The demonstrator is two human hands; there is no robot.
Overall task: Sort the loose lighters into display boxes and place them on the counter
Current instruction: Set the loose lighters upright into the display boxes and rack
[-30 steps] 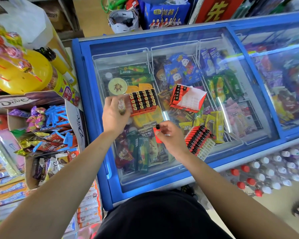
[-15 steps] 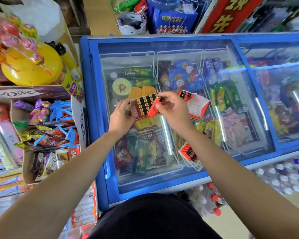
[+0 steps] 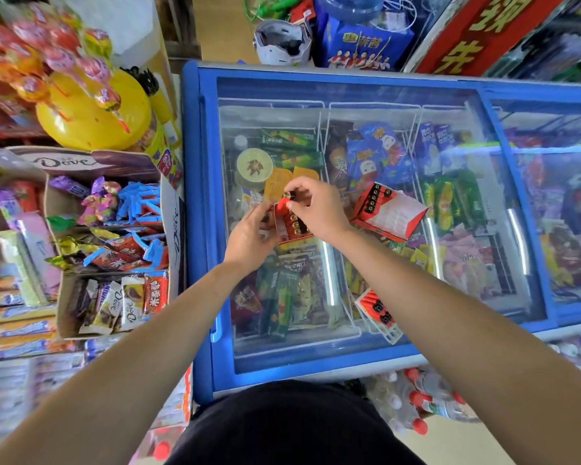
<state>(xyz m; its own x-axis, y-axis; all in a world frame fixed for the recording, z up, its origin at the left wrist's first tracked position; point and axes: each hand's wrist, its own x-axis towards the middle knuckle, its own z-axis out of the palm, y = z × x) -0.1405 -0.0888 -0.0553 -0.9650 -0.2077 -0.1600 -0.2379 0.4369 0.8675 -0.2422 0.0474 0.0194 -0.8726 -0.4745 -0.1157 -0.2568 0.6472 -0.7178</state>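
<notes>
Lighter (image 3: pixel 285 202) pinched in right hand (image 3: pixel 317 211) above display box (image 3: pixel 295 227); left hand (image 3: pixel 249 236) grips its edge. Risk: missed slot jams lighter, or box skids on glass freezer lid (image 3: pixel 282 350).

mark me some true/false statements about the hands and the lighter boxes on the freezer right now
1. The right hand pinches a red lighter above the small red display box. True.
2. The left hand lies flat on the glass, clear of that box. False: it grips the box's left side.
3. A second red cardboard box with an open white flap lies right of the hands on the glass-topped blue freezer. True.
4. The white plastic tray of red lighters lies at the freezer's far edge. False: it lies near the front edge, beside the right forearm.
</notes>
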